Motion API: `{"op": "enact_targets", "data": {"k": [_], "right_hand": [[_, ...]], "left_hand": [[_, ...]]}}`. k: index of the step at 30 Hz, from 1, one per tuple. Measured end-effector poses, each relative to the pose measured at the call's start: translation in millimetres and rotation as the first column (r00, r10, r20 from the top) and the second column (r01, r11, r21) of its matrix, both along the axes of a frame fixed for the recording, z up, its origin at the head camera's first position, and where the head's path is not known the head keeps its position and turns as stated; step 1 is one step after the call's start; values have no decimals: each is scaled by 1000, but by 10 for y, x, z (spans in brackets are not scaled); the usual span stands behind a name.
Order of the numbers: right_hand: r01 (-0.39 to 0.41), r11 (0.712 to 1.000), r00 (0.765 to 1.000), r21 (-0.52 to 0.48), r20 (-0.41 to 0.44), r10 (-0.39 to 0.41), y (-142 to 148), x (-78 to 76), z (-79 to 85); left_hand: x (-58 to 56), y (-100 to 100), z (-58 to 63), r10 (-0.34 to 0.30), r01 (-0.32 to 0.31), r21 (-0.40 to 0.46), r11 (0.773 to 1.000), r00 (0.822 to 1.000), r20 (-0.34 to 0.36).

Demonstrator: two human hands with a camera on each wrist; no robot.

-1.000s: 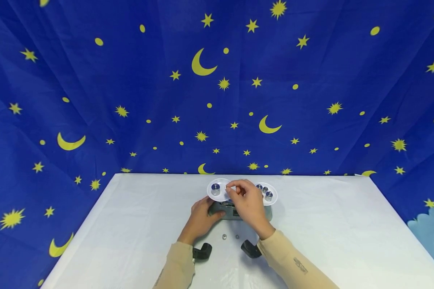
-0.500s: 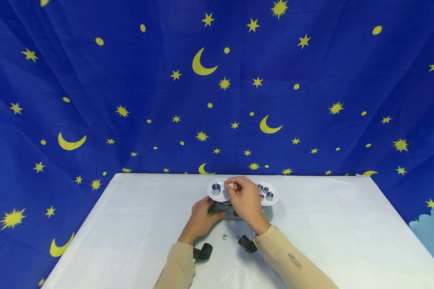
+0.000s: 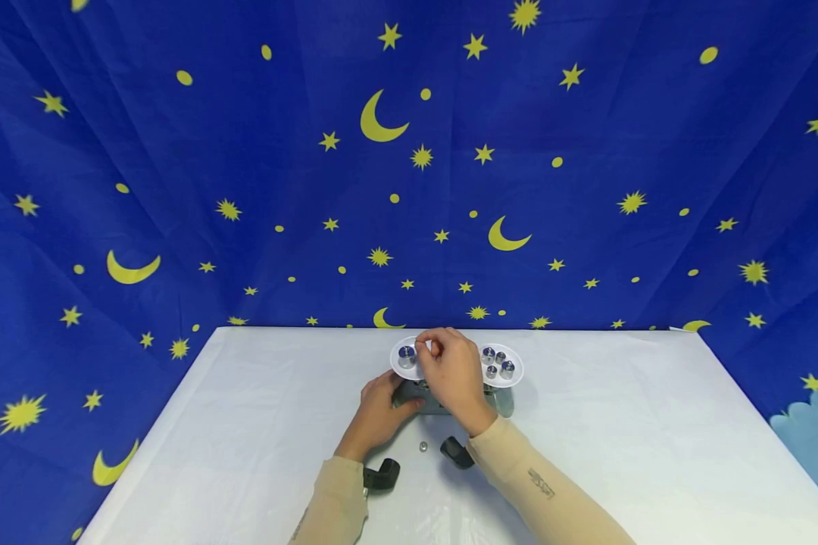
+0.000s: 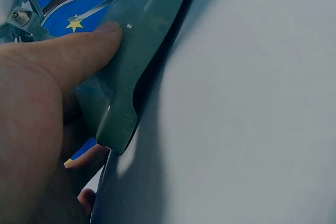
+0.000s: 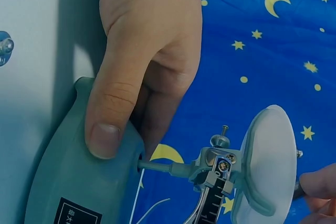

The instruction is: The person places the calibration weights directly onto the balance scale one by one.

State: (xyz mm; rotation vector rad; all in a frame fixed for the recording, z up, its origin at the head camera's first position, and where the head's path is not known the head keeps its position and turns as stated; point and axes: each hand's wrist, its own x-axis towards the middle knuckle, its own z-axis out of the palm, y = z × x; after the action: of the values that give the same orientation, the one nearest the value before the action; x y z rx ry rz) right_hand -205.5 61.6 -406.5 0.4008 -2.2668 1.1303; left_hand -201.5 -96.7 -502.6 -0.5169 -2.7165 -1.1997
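Note:
In the head view a green balance scale (image 3: 431, 409) stands near the back of the table. My left hand (image 3: 373, 412) grips the left end of its base, thumb (image 4: 89, 51) on the front face and fingers behind. Over the left white pan (image 3: 394, 362) is my right hand (image 3: 453, 371), thumb and forefinger pinched together. A small dark piece (image 5: 298, 190), mostly hidden, shows at those fingertips beside the pan in the right wrist view; it looks like a small weight. A large metal weight (image 3: 406, 357) sits on the left pan. Several smaller weights (image 3: 507, 369) rest on the right pan (image 3: 501, 384).
One loose small weight (image 3: 423, 446) lies on the white table (image 3: 245, 454) in front of the base. Black wrist mounts (image 3: 383, 475) jut inward from both sleeves. Behind the table hangs a blue star-patterned cloth (image 3: 279, 151).
My right hand has shifted left over the left pan, uncovering the weights on the right pan. Its wrist mount now covers a second small weight on the table. My left hand has stayed put.

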Motion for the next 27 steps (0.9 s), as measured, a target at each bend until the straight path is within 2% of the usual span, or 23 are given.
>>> {"op": "enact_targets", "data": {"k": [14, 22, 27], "right_hand": [[55, 998, 993, 13, 109, -56, -52, -4, -20], [95, 994, 990, 59, 103, -101, -81, -9, -25], [116, 990, 990, 83, 66, -122, -95, -14, -42]], "left_hand": [[14, 4, -13, 0, 0, 9, 1000, 1000, 10], [9, 3, -6, -2, 2, 6, 1000, 1000, -2], [-4, 0, -17, -3, 3, 2, 1000, 1000, -16]]}}
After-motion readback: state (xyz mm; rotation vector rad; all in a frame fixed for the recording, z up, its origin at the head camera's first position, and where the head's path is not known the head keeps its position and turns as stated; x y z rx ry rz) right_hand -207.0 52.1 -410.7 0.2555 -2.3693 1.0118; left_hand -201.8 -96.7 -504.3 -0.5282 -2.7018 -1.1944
